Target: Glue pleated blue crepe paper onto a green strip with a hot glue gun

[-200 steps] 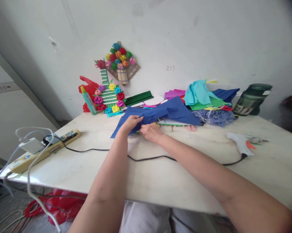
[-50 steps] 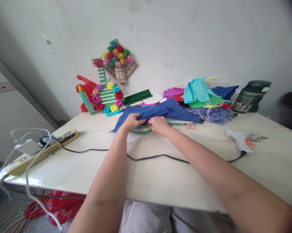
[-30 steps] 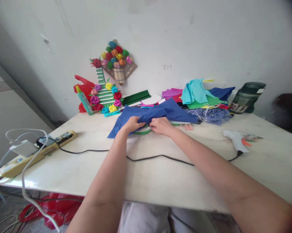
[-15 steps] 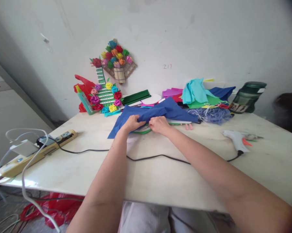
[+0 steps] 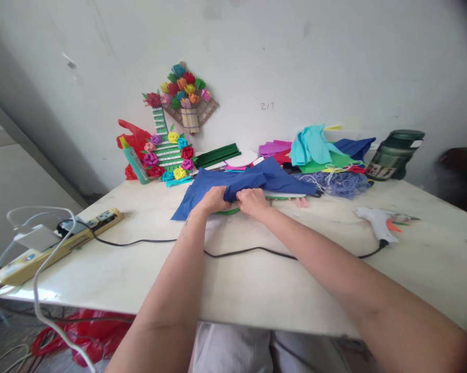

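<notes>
A large sheet of blue crepe paper (image 5: 233,178) lies spread and creased across the middle of the table. My left hand (image 5: 215,199) is closed on its near edge, thumb and fingers drawn together. Close beside it on the right, my right hand (image 5: 252,200) grips the same edge with curled fingers. Between the two hands the paper bunches up. Under it, something green (image 5: 229,211) with a curved edge peeks out, mostly hidden by the paper and hands. Small pink pieces (image 5: 302,202) lie to the right of the sheet.
A white hot glue gun (image 5: 377,223) lies at right, its black cord crossing the table below my hands. A power strip (image 5: 62,248) sits at left. Behind stand a glue bottle (image 5: 135,161), paper-flower crafts (image 5: 169,150), coloured papers (image 5: 315,147) and a green bottle (image 5: 396,155).
My left hand has moved slightly right and its fingers have closed on the blue paper, bunching it between the hands. The right hand stays nearly in place, still gripping.
</notes>
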{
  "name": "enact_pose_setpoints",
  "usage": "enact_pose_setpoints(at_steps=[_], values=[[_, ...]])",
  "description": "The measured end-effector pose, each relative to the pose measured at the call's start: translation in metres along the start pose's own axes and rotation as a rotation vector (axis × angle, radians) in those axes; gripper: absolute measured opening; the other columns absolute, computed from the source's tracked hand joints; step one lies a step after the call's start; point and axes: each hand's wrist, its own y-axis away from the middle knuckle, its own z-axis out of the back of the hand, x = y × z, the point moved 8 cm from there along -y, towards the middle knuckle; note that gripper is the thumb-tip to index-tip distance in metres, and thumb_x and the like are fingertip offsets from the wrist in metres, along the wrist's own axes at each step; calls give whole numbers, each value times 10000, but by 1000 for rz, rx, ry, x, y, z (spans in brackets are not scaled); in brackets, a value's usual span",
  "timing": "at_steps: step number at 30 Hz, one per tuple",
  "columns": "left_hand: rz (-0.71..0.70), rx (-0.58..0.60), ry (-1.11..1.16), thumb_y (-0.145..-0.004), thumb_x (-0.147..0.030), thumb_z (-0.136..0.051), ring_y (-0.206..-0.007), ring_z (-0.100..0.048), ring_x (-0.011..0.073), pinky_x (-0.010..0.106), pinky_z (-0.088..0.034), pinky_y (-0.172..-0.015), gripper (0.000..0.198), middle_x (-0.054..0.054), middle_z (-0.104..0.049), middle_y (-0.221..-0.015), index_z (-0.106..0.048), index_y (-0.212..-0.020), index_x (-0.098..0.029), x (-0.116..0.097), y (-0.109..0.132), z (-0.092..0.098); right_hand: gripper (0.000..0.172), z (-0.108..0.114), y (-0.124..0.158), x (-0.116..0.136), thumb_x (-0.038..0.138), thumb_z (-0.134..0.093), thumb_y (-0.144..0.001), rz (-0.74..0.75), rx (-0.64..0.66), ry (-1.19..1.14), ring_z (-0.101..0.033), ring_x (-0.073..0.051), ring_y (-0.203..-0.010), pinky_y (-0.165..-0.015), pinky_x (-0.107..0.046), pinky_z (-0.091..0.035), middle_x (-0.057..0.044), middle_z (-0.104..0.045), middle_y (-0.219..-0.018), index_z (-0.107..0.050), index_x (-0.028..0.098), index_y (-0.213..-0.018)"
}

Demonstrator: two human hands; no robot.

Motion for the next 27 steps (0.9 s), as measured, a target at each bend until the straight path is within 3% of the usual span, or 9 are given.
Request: enact_pose_setpoints(at_steps=[6, 9, 15, 19, 23, 27], values=[[-3, -58, -57, -642, -272, -548, -654, -561, 159, 240, -371, -583, 167, 18, -633, -710, -602, -773, -184, 1, 2, -1, 244, 6, 8, -30, 307, -455, -812, -55, -19, -12, -616, -215, -817, -672, -298, -394, -60, -687, -879, -668, 222, -897], [-23, -79, -41, -657, -278, -537, -663, -574, 164, 240, -378, -588, 166, 21, -638, -718, -599, -780, -187, -3, 3, 2, 236, 11, 15, -50, 259, -451, -816, -78, -109, -55, -580, -191, -871, -681, -281, -380, -41, -666, -938, -664, 227, -913], [42, -75, -33, -645, -307, -576, -727, -586, 182, 247, -409, -653, 263, 37, -653, -797, -596, -877, -184, 0, 3, 2, 229, 20, 24, -50, 212, -511, -782, 74, -278, -53, -474, -213, -950, -781, -313, -339, -68, -612, -1000, -659, 201, -957], [71, -59, -3, -643, -326, -580, -724, -581, 182, 250, -409, -659, 251, 42, -651, -787, -608, -843, -176, 5, 3, -1, 193, 16, 21, -40, 208, -566, -741, 168, -243, -36, -432, -228, -1003, -893, -347, -261, -91, -574, -1079, -681, 175, -893], [78, -62, -13, -639, -331, -581, -695, -569, 180, 258, -401, -644, 232, 37, -635, -749, -610, -801, -169, 8, 2, -3, 188, 13, 22, -39, 206, -541, -761, 185, -176, 26, -420, -245, -977, -843, -367, -252, -123, -569, -1035, -678, 146, -875], [76, -62, -17, -631, -327, -589, -673, -553, 167, 247, -385, -614, 221, 14, -613, -708, -609, -788, -172, 6, 2, -2, 212, 10, 26, -30, 188, -477, -809, 300, -90, 64, -433, -228, -909, -774, -357, -255, -115, -586, -933, -678, 152, -864]])
